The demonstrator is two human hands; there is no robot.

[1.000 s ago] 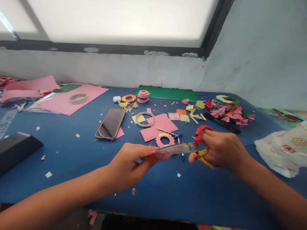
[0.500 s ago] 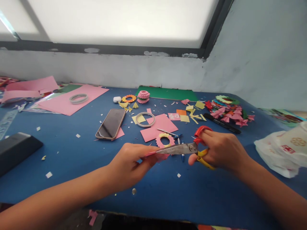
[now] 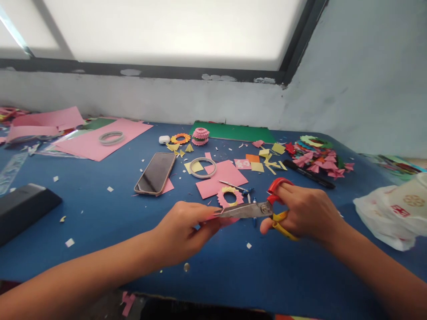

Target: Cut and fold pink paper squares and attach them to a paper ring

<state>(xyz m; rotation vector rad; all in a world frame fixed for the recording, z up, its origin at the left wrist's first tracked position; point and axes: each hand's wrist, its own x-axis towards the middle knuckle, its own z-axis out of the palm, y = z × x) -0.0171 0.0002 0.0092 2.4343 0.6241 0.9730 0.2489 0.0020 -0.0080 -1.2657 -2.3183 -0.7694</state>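
Observation:
My left hand (image 3: 190, 229) pinches a small piece of pink paper (image 3: 231, 220) between thumb and fingers above the table. Red and yellow handles of the scissors (image 3: 248, 210) sit in my right hand (image 3: 307, 209). The blades point left and lie along the pink paper at my left fingertips, partly covering it. Just behind the blades lies a pink and yellow paper ring (image 3: 230, 196) with a toothed edge. Beside it are a blue-ended pen-like tool (image 3: 247, 191) and a pink paper sheet (image 3: 223, 178) with a tape roll (image 3: 203, 168) on its corner.
A phone (image 3: 156, 173) lies left of the sheet. Yellow scraps (image 3: 267, 160), a black marker (image 3: 310, 174) and a pile of folded paper pieces (image 3: 320, 155) are at right. A white plastic bag (image 3: 390, 213) stands far right, a dark box (image 3: 28, 213) far left.
The scissors have shifted slightly left, with the blades further over the pink paper and closer together. My right hand has moved a little left; the view has tilted slightly.

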